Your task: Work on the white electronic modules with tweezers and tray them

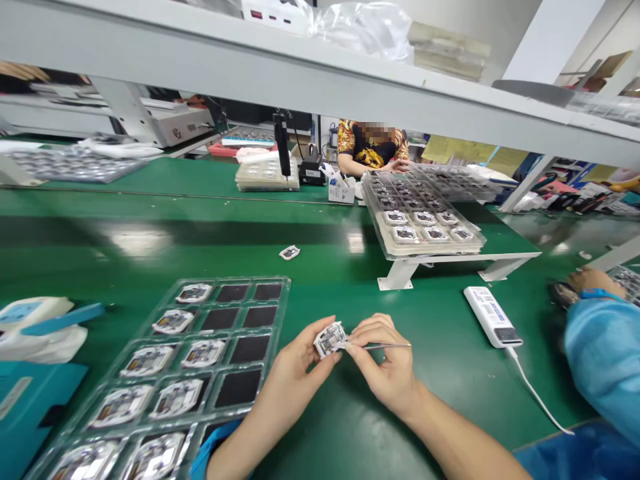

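My left hand (295, 370) is closed on a small white electronic module (329, 339), held just above the green bench. My right hand (385, 363) pinches thin metal tweezers (383, 346) whose tip touches the module's right side. A clear plastic tray (280, 293) lies to the left of my hands; several of its pockets hold similar modules and several show black bottoms. One loose module (289, 252) lies alone on the bench farther back.
A raised white stand (500, 257) carries stacked trays of modules at the back right. A white power bank (493, 316) with a cable lies to the right. A co-worker's blue sleeve (605, 353) is at the right edge; another person sits behind. A white device (37, 327) sits at the left.
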`<state>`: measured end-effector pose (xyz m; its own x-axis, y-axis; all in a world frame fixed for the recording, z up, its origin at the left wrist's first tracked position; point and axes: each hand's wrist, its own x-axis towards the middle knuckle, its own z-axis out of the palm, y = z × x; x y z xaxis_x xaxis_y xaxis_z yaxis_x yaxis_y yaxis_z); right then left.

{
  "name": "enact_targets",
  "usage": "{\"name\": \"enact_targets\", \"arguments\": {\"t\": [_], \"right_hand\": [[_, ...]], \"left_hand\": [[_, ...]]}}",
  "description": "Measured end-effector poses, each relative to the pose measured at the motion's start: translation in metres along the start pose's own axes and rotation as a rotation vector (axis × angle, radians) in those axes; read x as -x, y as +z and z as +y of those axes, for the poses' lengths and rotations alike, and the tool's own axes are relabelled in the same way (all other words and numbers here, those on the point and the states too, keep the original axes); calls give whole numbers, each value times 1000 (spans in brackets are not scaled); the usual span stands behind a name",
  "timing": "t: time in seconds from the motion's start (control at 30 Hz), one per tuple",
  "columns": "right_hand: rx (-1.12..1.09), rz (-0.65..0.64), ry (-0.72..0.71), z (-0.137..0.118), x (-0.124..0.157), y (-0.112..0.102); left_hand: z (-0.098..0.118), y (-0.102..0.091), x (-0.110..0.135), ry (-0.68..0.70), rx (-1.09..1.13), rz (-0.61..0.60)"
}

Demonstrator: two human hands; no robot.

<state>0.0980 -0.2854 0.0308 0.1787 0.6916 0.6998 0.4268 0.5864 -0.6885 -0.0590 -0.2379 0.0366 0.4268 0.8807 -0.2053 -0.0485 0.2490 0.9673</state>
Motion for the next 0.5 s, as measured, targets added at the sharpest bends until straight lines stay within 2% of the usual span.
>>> {"name": "enact_targets", "arguments": {"t": [0.13,0.27,0.5], "right_hand": [[-72,58,152,5,3,0],[-71,142,292,10,6,2],[-12,167,344,10,10,4]], "left_hand": [[5,6,5,-79,86,-3],[2,9,7,-98,176,14],[-6,10,6,-101,206,4]]}}
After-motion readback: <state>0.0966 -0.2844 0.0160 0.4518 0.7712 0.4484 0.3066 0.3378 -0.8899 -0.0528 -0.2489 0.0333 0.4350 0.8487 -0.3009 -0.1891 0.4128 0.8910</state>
